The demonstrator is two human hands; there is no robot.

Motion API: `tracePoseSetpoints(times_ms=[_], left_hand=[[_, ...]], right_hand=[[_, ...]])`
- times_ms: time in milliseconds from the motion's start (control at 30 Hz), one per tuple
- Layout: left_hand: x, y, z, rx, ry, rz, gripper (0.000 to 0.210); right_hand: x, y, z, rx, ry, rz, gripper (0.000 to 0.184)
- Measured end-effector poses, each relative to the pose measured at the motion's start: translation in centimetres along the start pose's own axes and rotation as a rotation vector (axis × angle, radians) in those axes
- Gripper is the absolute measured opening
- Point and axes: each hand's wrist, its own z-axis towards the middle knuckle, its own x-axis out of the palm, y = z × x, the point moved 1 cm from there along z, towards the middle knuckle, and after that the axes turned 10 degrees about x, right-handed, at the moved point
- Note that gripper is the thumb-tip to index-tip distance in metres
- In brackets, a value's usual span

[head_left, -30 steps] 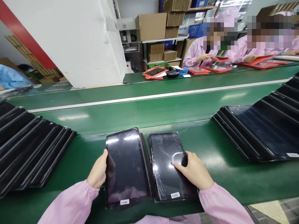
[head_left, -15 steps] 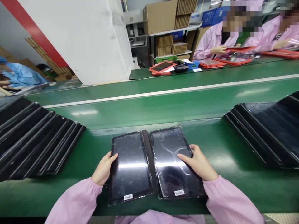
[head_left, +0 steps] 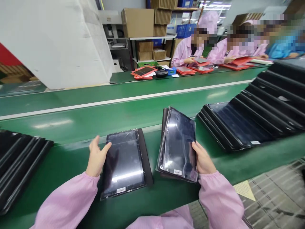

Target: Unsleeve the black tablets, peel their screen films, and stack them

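by the worktop's near edge, film-covered panels, judged stiff, slick and fragile, want long-side holds; right hand grips the tilted stack, left hand is open.

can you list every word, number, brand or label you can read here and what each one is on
No text is readable.
White label on the panel by the left hand: too small to read.
White label on the top panel held in the right hand: too small to read.
White label low on the right-hand row of panels: too small.
Pale label farther up that row: too blurred.
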Motion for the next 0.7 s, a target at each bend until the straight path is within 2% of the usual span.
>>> tracePoseSetpoints(times_ms=[33, 67, 100, 167, 200, 233, 300, 400, 467, 533, 600, 633, 667, 700], left_hand=[[0.8, -1.4, -0.3, 0.112, 0.029, 0.012, 0.063], [1.7, -2.9, -0.9, 0.162, 0.145, -0.052, 0.063], [2.9, -4.3, -1.7, 0.114, 0.328, -0.174, 0.059], [5.5, -6.5, -4.0, -0.136, 0.708, -0.416, 0.068], [6.8, -7.2, -5.1, -0.238, 0.814, -0.476, 0.071], [7.9, -7.4, -6.0, -0.304, 0.85, -0.507, 0.069], [9.8, -7.1, -7.4, -0.316, 0.788, -0.498, 0.061], [11.0, -6.0, -8.6, -0.197, 0.626, -0.442, 0.056], [10.8, -6.0, -9.4, -0.198, 0.616, -0.44, 0.062], [10.0, -6.7, -10.2, -0.276, 0.651, -0.408, 0.069], [8.9, -7.0, -10.0, -0.388, 0.646, -0.259, 0.076], [8.5, -6.9, -9.4, -0.413, 0.641, -0.177, 0.077], [8.3, -6.5, -8.7, -0.394, 0.642, -0.102, 0.075], [8.4, -6.0, -7.8, -0.326, 0.622, -0.039, 0.073]], right_hand=[[0.4, -0.1, -0.1, -0.019, -0.017, 0.012, 0.038], [1.0, -0.2, -0.3, -0.036, -0.025, 0.018, 0.038], [1.5, -0.1, -0.5, -0.053, -0.029, 0.024, 0.04], [2.7, 0.1, -1.0, -0.077, -0.003, 0.03, 0.045], [3.2, 0.2, -1.3, -0.089, 0.031, 0.026, 0.048], [3.6, 0.4, -1.7, -0.11, 0.065, 0.017, 0.052], [4.1, 0.6, -2.1, -0.191, 0.095, -0.025, 0.059], [4.2, 0.6, -2.6, -0.351, 0.0, -0.107, 0.065], [4.3, 0.5, -3.2, -0.395, -0.071, -0.131, 0.065], [4.3, 0.5, -4.0, -0.402, -0.118, -0.133, 0.062], [4.2, 0.7, -4.9, -0.419, -0.143, -0.141, 0.058], [4.0, 0.7, -5.4, -0.437, -0.121, -0.142, 0.059], [3.8, 0.7, -5.8, -0.451, -0.035, -0.109, 0.064], [3.5, 0.5, -6.3, -0.442, 0.029, -0.094, 0.072]])
